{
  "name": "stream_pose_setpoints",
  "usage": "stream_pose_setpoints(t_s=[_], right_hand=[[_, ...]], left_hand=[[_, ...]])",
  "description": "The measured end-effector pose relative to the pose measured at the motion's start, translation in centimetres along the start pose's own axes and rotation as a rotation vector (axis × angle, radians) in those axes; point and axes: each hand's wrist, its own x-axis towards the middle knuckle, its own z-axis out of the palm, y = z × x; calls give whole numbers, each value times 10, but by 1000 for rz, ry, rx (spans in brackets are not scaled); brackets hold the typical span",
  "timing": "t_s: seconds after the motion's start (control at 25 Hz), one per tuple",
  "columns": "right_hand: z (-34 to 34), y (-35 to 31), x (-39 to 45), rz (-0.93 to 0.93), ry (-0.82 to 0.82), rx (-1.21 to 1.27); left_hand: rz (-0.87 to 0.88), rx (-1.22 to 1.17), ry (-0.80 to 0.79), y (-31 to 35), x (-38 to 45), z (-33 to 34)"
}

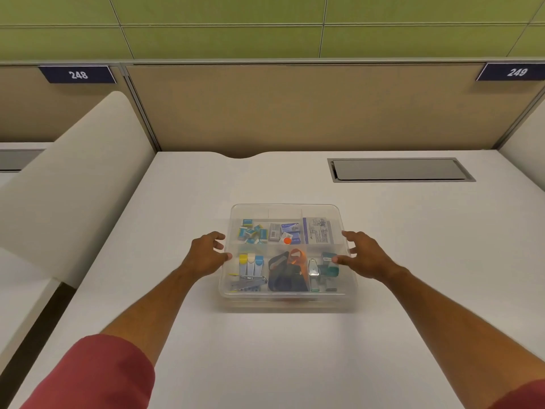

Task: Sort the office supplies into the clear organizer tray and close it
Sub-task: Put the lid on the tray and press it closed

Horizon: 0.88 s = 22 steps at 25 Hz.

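The clear organizer tray point(287, 296) sits mid-desk with its transparent lid point(284, 209) lying over it. Through the lid I see small blue boxes point(252, 231) back left, staple boxes point(284, 231) back middle and a labelled white packet point(317, 230) back right. The front holds yellow, white and blue tabs point(250, 262), a black and orange item point(287, 271), and metal and teal pieces point(323, 271). My left hand point(206, 255) rests at the tray's left edge, fingers spread. My right hand point(364, 255) mirrors it at the right edge, thumb on the lid.
The white desk point(265, 349) carries a grey cable hatch point(398, 169) at the back right. A tan partition point(295, 107) closes the back, with a white curved divider point(73, 178) on the left. Number plates 248 and 249 hang on the partition.
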Motion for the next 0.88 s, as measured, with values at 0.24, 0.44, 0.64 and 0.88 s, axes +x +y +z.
stream_pose_setpoints(t_s=[0.24,0.44,0.64,0.88], right_hand=[[5,0,12,144,99,42],[5,-1,15,163,96,59],[1,-1,24,239,70,140],[2,-3,37,284,135,164]], left_hand=[[-163,-233,-23,0,11,-4],[-282,-249,-23,-1,20,1],[-314,-226,-65,0,27,-1],[-305,-295,-87,-1,41,-3]])
